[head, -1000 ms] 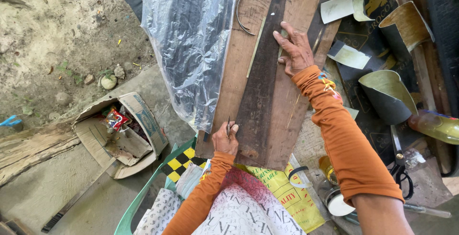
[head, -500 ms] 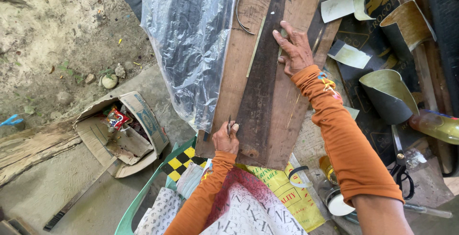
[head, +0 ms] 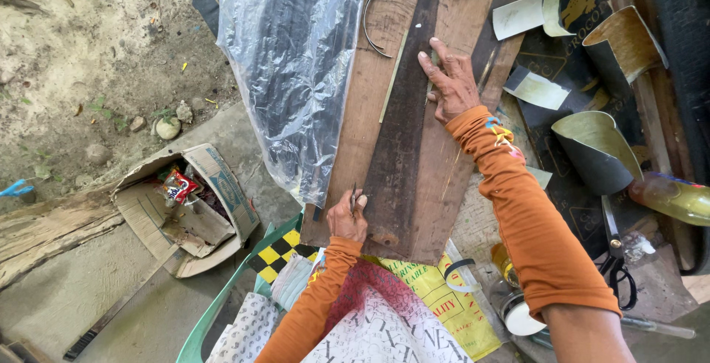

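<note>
The right hand [head: 452, 80] lies flat, fingers spread and pointing up the frame, palm pressing down on the long dark rusty metal straightedge [head: 403, 115] near its upper half. It grips nothing; it is open and simply bears down. The orange-sleeved forearm runs back diagonally toward the lower right.

The left hand [head: 347, 216] sits low at the near end of the straightedge, fingers curled shut around a small thin dark tool [head: 353, 197] whose tip pokes up just beside the straightedge's left edge. Exactly what the tool is cannot be told. That forearm, also in orange, comes straight up from below.

The straightedge lies lengthwise on a worn brown wooden board [head: 370, 112], reaching from close to its far end down to near its lower edge. A curved thin metal strip [head: 373, 19] rests on the board just left of the straightedge's top.

Left of the board, a crumpled clear plastic sheet [head: 288, 67] overlaps the board's left edge, crowding the left hand's side. To the right, curled pieces of dark sheet with pale undersides [head: 595, 148] lie close together, and black-handled scissors [head: 614, 259] lie beyond the right forearm. Lower left, on the concrete well apart from the board, sits an open cardboard box [head: 188, 211] with wrappers inside.
</note>
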